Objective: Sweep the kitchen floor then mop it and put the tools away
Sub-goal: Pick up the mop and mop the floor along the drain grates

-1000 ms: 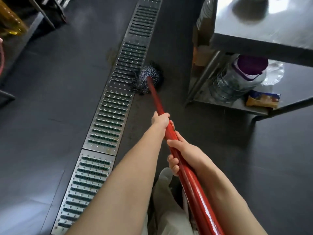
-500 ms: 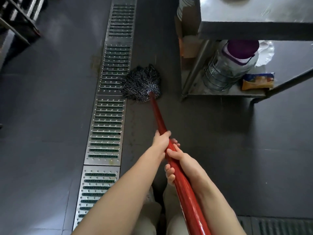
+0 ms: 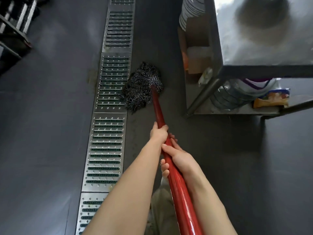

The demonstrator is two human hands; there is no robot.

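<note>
**Mopping along the floor drain**

The dark kitchen floor [image 3: 42,133] takes up most of the room, and the long metal drain grate [image 3: 108,133] running down it is the thing to steer by. To the right of the grate, well apart, stands a steel table [image 3: 218,48] with a big water jug [image 3: 237,94] and a yellow packet [image 3: 271,99] on its lower shelf, probably kept there to be off the wet floor. Far left of the grate is a dark rack [image 3: 15,31].

The mop's red handle [image 3: 176,180] slants from the person down to the mop head [image 3: 142,87], whose speckled strands lie flat on the floor at the grate's right edge, some spilling onto the metal. That suits pushing dirty water toward the slots, I'd say.

Both hands grip the handle close together: the left hand [image 3: 159,133] wraps it lower down, nearer the mop head, to guide; the right hand [image 3: 179,158] clasps it just behind, likely supplying the push.
</note>
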